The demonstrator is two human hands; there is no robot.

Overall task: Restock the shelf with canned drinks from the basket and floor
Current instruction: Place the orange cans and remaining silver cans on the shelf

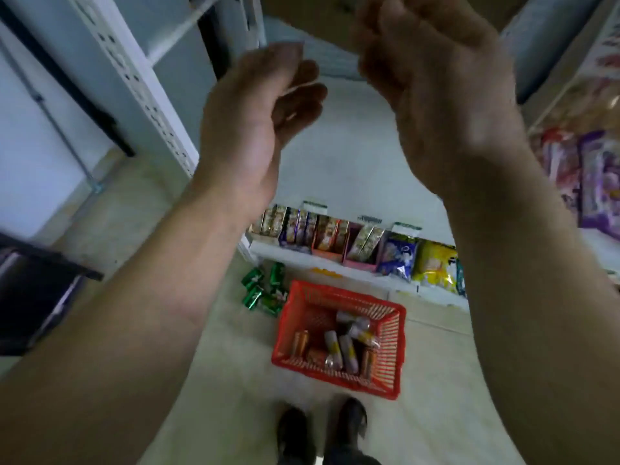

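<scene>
Both my hands are raised close before my face and carry nothing: my left hand (258,119) is loosely cupped with the fingers curled, my right hand (432,95) likewise half-curled, palms turned toward each other. I judge I'm between loads, with the next grab not yet begun. Down on the floor, going left to right, the green cans (265,290) lie tumbled in a small heap just beside the far left corner of the red basket (288,330), and more cans (342,344) (orange and pale ones, all on their sides) lie inside it. My shoes (322,427) stand just near of the basket. Next I'd need to bend and reach down, taking one can per hand. Open floor lies to the left of the basket; the low snack shelf (335,266) runs just beyond its far edge, so I should lift the cans straight up, clear of its lip.
</scene>
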